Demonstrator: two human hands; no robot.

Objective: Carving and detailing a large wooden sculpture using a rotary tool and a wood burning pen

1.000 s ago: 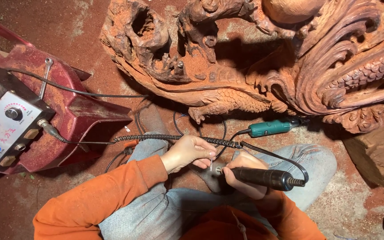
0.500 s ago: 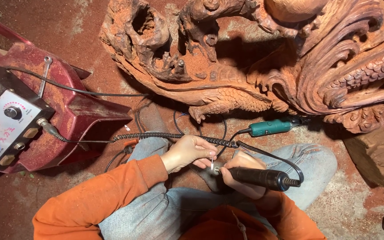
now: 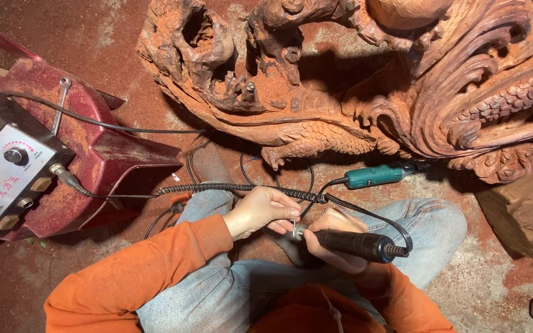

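Note:
My right hand (image 3: 331,240) grips a black rotary handpiece (image 3: 356,245) held level over my lap, its metal nose pointing left. My left hand (image 3: 265,211) pinches a thin metal bit (image 3: 295,227) at that nose. A coiled black cord (image 3: 235,189) runs from the handpiece's rear, across my knees, to a grey control box (image 3: 7,176) with a dial at the left. I sit in blue jeans and orange sleeves. A large reddish wood carving (image 3: 365,86) with scales and swirls lies in front of me.
A second, green handpiece (image 3: 374,176) lies on the floor just under the carving. The control box sits on a dusty red plastic stool (image 3: 103,154). Red sawdust covers the floor. A wooden block (image 3: 522,209) stands at the right.
My left fingers have shifted slightly at the handpiece's nose, and the bit now stands out between them. The right hand and handpiece have stayed almost still.

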